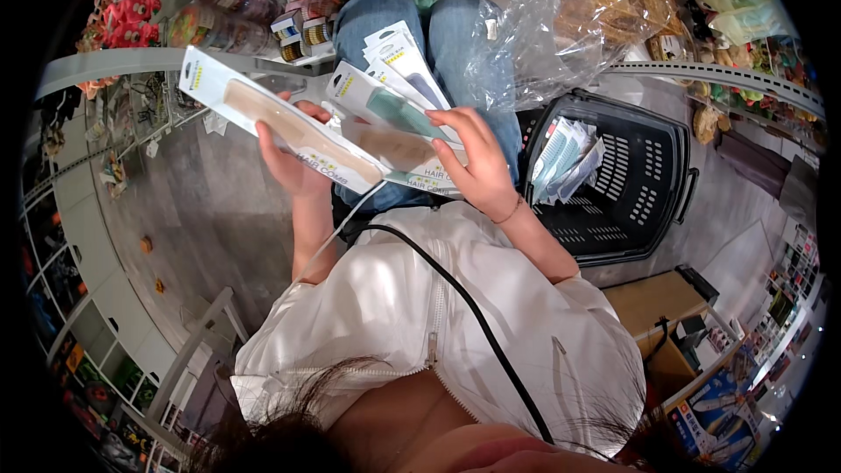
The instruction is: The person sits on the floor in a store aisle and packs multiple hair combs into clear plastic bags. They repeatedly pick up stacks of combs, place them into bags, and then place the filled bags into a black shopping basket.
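Observation:
My left hand [289, 157] grips a packaged beige hair comb [282, 121] by its card edges, tilted in front of me. Several more packaged combs lie fanned on my lap, among them a green comb [401, 108] and a dark blue-grey comb [427, 89]. Over this pile is my right hand [476, 157], its thumb and fingers apart, touching the packs; whether it grips one I cannot tell. Partly covered by the green comb's pack is another beige comb [387, 148]. Each pack has a white card with printed writing and a hang hole.
At my right stands a black plastic shopping basket [657, 177] holding several packaged combs [568, 157]. A crumpled clear plastic bag [525, 46] lies by my right knee. Stocked shelves with a metal edge [723, 75] curve around ahead. A cardboard box [657, 302] sits behind the basket.

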